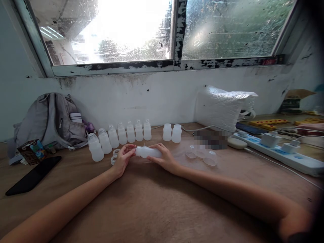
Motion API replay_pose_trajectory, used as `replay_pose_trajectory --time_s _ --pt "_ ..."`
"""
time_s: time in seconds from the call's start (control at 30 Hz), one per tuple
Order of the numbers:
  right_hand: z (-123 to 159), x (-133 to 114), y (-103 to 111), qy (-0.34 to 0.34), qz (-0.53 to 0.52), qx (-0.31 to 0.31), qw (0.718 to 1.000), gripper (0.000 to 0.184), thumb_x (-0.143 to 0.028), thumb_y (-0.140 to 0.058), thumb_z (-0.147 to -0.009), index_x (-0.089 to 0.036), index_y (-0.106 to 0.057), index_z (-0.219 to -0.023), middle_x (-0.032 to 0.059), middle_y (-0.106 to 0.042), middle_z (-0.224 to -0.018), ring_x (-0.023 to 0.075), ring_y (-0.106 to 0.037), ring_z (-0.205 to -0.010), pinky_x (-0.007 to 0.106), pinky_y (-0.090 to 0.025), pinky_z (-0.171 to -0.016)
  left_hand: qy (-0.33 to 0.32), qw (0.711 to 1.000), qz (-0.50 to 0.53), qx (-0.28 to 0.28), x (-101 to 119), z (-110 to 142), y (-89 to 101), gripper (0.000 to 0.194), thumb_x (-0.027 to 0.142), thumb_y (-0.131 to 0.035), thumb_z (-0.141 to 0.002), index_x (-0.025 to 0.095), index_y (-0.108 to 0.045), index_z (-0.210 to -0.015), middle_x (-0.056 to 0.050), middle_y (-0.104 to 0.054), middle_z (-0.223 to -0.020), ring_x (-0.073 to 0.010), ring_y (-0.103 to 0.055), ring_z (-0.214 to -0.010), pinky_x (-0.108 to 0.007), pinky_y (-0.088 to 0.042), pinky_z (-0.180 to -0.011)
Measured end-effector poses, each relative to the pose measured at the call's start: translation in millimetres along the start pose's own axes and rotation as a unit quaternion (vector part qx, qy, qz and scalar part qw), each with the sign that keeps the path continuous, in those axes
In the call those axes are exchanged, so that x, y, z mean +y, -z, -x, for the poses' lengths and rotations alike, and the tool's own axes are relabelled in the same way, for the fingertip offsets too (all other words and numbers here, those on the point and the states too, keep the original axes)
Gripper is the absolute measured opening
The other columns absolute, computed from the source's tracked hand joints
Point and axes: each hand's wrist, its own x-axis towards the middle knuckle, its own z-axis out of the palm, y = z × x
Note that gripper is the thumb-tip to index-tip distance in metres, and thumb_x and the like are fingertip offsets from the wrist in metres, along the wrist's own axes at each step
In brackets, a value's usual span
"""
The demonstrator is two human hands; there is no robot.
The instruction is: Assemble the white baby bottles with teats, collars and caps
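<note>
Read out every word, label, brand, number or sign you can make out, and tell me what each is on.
No text can be read here.
Brown carton: printed, but too small and blurred to read.
Power strip: blue patches, no legible lettering.
Held bottle: no lettering visible.

Held bottle looks like smooth frosted plastic, kinda matt, while the clear domes seem to be thinner, shinier plastic. Surface looks like smooth wood with a dull sheen, backpack's matt cloth, and the window frame is rough, flaky paint.
</note>
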Motion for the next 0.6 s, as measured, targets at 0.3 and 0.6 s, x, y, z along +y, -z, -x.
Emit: replay_pose_trajectory --time_s 0.3,0.6 --pt "7.8 0.1 -6.7 0.126 0.082 0.038 0.988 0.039 -0.032 -0.065 -0.070 -0.025 -0.054 -0.107 0.0069 -0.051 -0.104 0.0212 -0.048 -0.097 0.038 -0.040 -0.086 0.061 0.995 -0.037 -0.072 2.7 2.8 -3.5 0.030 0.040 -0.060 -0.072 0.013 -0.060 -0.084 -0.003 -0.057 -0.078 -0.0125 -0.053 -0.070 -0.024 -0.043 -0.065" --pt "6.0 -14.4 5.6 -0.014 0.002 -0.038 0.999 0.031 -0.045 -0.059 -0.070 -0.017 -0.060 -0.084 0.0033 -0.061 -0.078 0.0159 -0.055 -0.069 0.027 -0.042 -0.065 -0.011 0.973 -0.207 -0.097 11.4 10.6 -6.9 0.028 0.034 -0.067 -0.066 0.017 -0.059 -0.087 -0.002 -0.058 -0.080 -0.0141 -0.053 -0.071 -0.022 -0.041 -0.064"
